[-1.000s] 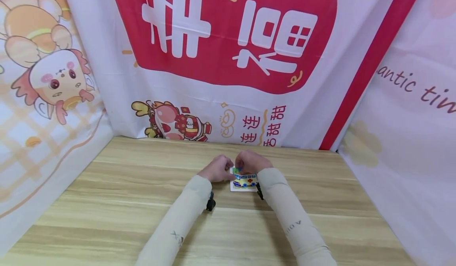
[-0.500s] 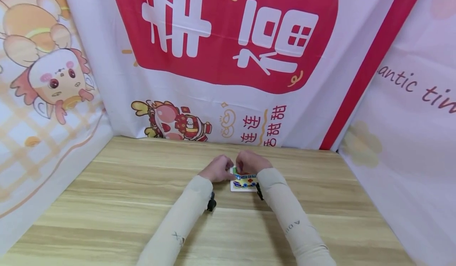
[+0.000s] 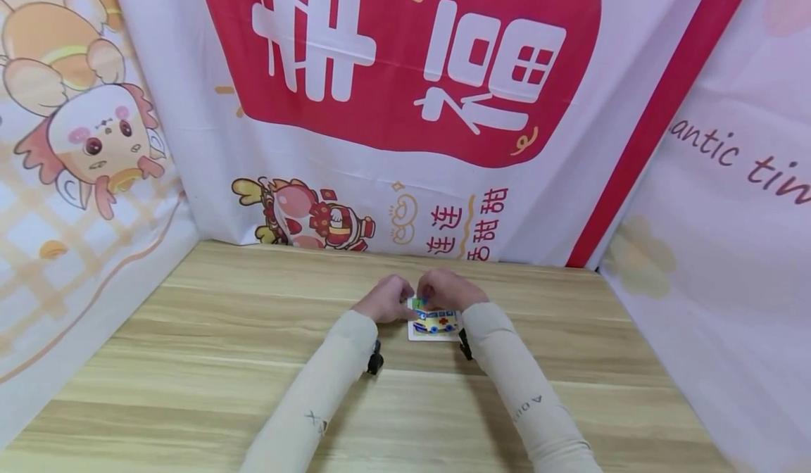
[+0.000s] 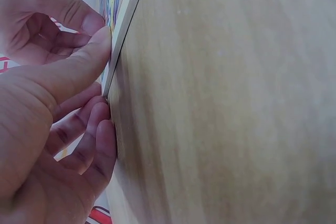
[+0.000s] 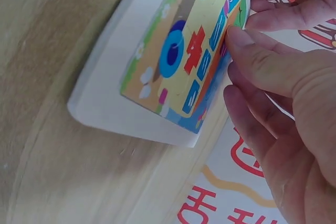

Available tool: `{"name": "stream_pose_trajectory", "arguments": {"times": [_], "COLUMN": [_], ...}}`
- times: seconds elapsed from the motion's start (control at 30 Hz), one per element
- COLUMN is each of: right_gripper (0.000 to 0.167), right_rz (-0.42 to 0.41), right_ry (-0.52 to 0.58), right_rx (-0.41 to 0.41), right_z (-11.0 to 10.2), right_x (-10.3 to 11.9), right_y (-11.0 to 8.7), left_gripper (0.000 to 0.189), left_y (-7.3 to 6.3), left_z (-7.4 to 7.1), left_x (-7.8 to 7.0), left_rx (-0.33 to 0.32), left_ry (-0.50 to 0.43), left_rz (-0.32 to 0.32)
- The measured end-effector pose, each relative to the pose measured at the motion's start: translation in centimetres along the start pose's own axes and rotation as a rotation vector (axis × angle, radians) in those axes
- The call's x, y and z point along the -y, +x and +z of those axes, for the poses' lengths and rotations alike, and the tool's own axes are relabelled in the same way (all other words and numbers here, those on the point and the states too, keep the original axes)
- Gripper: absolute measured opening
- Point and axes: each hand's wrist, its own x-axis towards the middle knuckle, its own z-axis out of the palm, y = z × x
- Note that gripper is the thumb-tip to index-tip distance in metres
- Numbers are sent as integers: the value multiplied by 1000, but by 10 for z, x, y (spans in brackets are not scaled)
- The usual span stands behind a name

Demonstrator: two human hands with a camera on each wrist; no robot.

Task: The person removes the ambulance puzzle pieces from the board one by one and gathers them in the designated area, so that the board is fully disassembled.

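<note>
A small white-edged board [image 3: 434, 336] with a cartoon ambulance picture [image 5: 191, 72] lies near the table's back, between both hands. My left hand [image 3: 384, 300] pinches its left edge. In the left wrist view, the thumb [image 4: 92, 59] is over the rim while the other fingers curl down beside it. From the far side, my right hand [image 3: 451, 290] holds the upper edge. Its thumb [image 5: 242, 40] touches the picture by an orange strip, fingers curled behind; I cannot tell whether a separate piece is pinched there. The hands almost meet at the board's upper left corner.
The wood-grain table [image 3: 253, 360] stretches around the board. A printed cloth [image 3: 405, 135] with red and white characters hangs right behind it, and patterned cloths [image 3: 716, 198] close off both sides. Each wrist carries a small black camera [image 3: 375, 360].
Small shifts of the right fingers change the colour showing beneath them from blue to orange and back to blue. Left hand and board hardly move.
</note>
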Motion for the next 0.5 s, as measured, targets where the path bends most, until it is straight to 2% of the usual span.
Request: {"name": "stream_pose_trajectory", "arguments": {"times": [0.3, 0.5], "right_gripper": [18, 22], "right_rz": [22, 39], "right_ry": [-8, 76], "right_rx": [35, 23], "right_z": [-2, -2], "right_x": [4, 3], "right_y": [1, -1], "left_gripper": [39, 34], "left_y": [-2, -2], "left_z": [-3, -4], "left_x": [0, -2], "left_rx": [26, 33], "left_ry": [-45, -60], "left_rz": [-26, -42]}}
